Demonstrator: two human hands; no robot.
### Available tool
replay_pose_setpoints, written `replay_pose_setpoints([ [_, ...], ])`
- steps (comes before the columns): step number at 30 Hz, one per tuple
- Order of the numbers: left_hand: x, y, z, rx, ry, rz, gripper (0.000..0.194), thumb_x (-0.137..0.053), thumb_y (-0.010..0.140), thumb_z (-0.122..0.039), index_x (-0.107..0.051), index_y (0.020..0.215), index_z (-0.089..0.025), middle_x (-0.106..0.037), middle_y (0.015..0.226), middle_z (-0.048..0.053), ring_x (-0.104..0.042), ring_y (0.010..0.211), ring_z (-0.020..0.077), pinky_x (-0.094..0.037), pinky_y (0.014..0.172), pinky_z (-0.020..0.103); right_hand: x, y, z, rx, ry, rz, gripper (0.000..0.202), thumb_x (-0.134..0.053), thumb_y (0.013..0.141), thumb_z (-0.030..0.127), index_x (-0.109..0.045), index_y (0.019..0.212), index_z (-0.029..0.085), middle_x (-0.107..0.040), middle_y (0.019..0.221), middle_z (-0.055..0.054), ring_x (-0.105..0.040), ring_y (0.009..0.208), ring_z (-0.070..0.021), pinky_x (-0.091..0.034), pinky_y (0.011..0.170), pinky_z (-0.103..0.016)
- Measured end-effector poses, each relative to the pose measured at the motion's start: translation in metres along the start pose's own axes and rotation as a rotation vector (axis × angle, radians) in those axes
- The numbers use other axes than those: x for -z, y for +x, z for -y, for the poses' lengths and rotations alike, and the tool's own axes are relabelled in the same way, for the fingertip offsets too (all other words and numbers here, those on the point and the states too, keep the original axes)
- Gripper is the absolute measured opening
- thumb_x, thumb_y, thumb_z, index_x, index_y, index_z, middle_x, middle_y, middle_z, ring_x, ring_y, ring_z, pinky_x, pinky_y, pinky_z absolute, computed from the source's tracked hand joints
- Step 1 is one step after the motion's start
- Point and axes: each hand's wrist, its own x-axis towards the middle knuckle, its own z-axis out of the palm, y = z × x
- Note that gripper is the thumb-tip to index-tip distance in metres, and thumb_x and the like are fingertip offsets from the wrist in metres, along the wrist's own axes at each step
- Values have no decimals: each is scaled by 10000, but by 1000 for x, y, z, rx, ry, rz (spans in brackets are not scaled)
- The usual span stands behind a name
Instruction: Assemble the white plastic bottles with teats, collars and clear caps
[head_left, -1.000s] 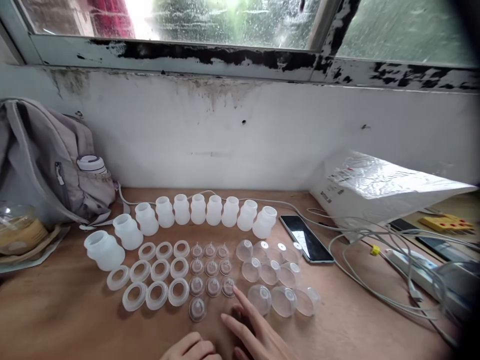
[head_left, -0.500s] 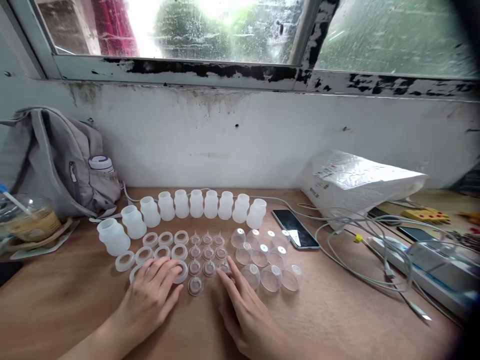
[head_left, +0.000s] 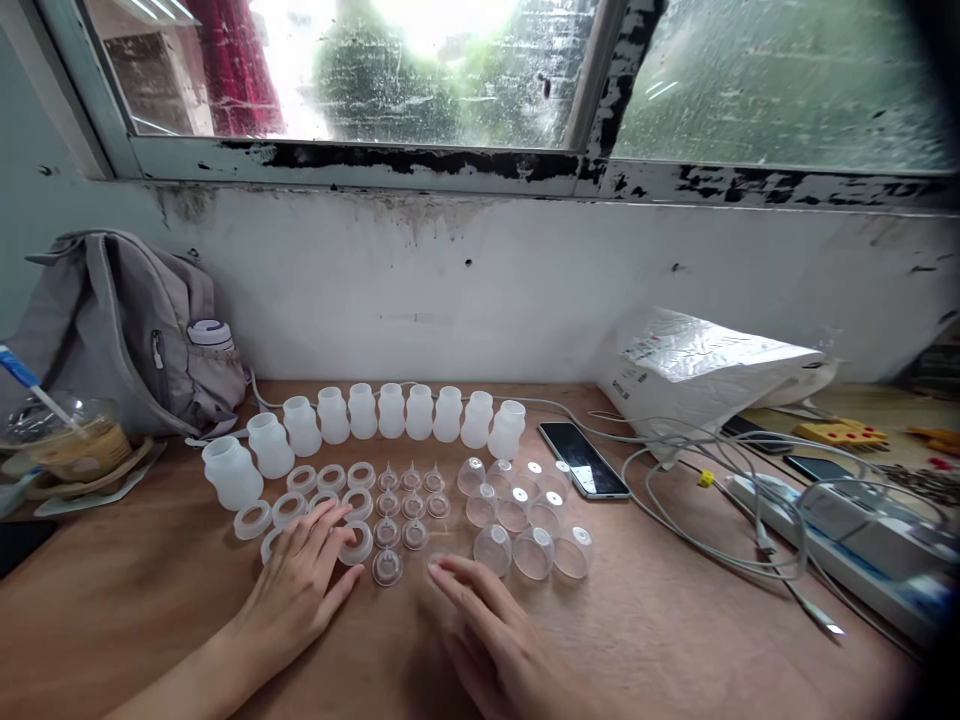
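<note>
My left hand [head_left: 300,570] lies with fingers stretched out over the white screw rings [head_left: 302,479], hiding a few of them. Clear bottle teats [head_left: 387,567] sit in short rows to its right. My right hand [head_left: 487,625], slightly blurred, is in front of these rows, thumb and fingertips together on a clear teat [head_left: 436,562] that is mostly hidden. Transparent dome caps [head_left: 532,553] stand grouped just beyond and right of that hand. Behind everything, frosted white baby bottles [head_left: 391,411], uncapped, form a curved row.
At the right lie a phone [head_left: 585,460], tangled white cables [head_left: 675,540], a power strip [head_left: 825,560] and a white package [head_left: 675,370]. A grey backpack [head_left: 127,320] and a plastic drink cup [head_left: 75,445] with a straw are at the left, below a window [head_left: 450,80].
My right hand has drawn back toward me, bringing one teat from the right end of its row. My left hand stays nearly in place. The whole view has shifted slightly.
</note>
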Motion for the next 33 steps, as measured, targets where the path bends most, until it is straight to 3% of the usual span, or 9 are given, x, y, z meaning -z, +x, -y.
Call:
replay_pose_setpoints([
  [5, 4, 2, -4, -66, -61, 41, 85, -461, 791, -190, -531, 834, -168, -470, 1184, 82, -370, 1139, 251, -357, 895, 407, -1, -3, -5, 24, -70, 13, 422, -426, 741, 80, -459, 1149, 182, -484, 1143, -115, -474, 987, -208, -425, 832, -349],
  [10, 11, 7, -21, -106, -247, -188, 76, -468, 778, -124, -523, 814, -162, -512, 1104, 100, -437, 1076, 219, -395, 872, 367, -6, 2, -12, -36, -97, 48, 299, -458, 749, 123, -547, 1017, 221, -507, 1119, -86, -472, 966, -206, -404, 806, -354],
  [13, 10, 14, -37, -159, -379, -187, 90, -444, 800, -152, -527, 832, -170, -534, 1084, 103, -486, 1013, 199, -437, 818, 331, -6, 2, -15, 85, -42, 78, 266, -477, 754, 131, -560, 976, 250, -519, 1092, -61, -461, 976, -195, -388, 813, -340],
  [16, 3, 24, -51, -277, -464, -129, 130, -443, 809, -208, -528, 901, -172, -547, 1082, 106, -517, 960, 184, -461, 786, 304, -3, -2, -19, 147, 73, 34, 198, -481, 727, 96, -569, 834, 237, -515, 1046, -38, -460, 951, -178, -387, 798, -317],
  [19, -6, 32, -59, -312, -527, -114, 196, -481, 795, -251, -505, 962, -152, -573, 1021, 107, -530, 922, 174, -466, 782, 283, -1, -8, -25, 41, 209, -88, 194, -427, 649, 21, -504, 710, 188, -494, 892, -44, -477, 826, -147, -412, 700, -252],
  [22, -15, 34, -61, -287, -551, -110, 291, -506, 773, -311, -492, 1001, -132, -586, 930, 98, -539, 869, 173, -473, 748, 271, -1, -12, -31, -45, 302, -142, 217, -388, 601, -3, -440, 702, 181, -447, 810, -38, -472, 750, -129, -411, 620, -210],
  [28, -37, 27, -62, -254, -429, -157, 339, -474, 768, -388, -548, 998, -150, -589, 809, 61, -523, 718, 168, -442, 631, 269, -9, -4, -37, -51, 308, -66, 235, -377, 592, -9, -448, 706, 183, -433, 783, -22, -468, 718, -115, -399, 604, -189],
  [33, -48, 23, -63, -226, -348, -186, 395, -410, 799, -431, -542, 1025, -136, -604, 795, 61, -516, 702, 171, -402, 644, 281, -10, 2, -36, -72, 280, 20, 163, -417, 711, 40, -469, 702, 194, -446, 748, -11, -467, 686, -107, -395, 577, -178],
])
